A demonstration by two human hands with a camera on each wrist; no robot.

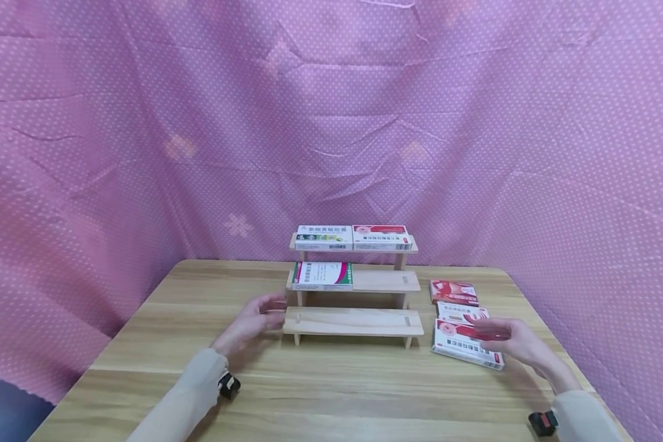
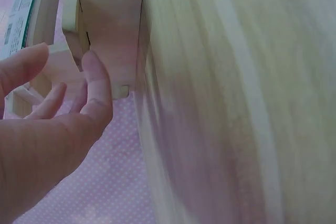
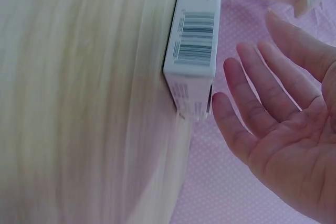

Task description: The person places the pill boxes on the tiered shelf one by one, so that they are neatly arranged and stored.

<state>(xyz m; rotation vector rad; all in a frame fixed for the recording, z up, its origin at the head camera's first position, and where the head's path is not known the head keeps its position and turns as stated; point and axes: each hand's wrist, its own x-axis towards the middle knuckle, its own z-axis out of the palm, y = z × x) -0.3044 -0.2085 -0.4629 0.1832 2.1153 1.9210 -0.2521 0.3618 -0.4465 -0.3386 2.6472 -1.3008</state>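
White-and-red flat cardboard medicine box [image 1: 464,345] lies on our pale wood-grain worktop [image 1: 331,393], long axis running left to right, below and left of our nearer right hand [image 1: 514,344], whose fingers spread loosely, while our left hand [image 1: 254,319], fingers parted, flanks the pale wooden three-tier stand [image 1: 353,322].

Rack [image 1: 353,321]: bare wood, smooth, matt. Table [image 1: 331,393]: wood-grain surface, smooth, faint sheen. Boxes [image 1: 456,341]: printed paperboard, smooth, slightly glossy. Curtain [image 1: 331,135]: cloth, matt, creased. Sleeves [image 1: 185,390]: cloth, matt, soft-looking.
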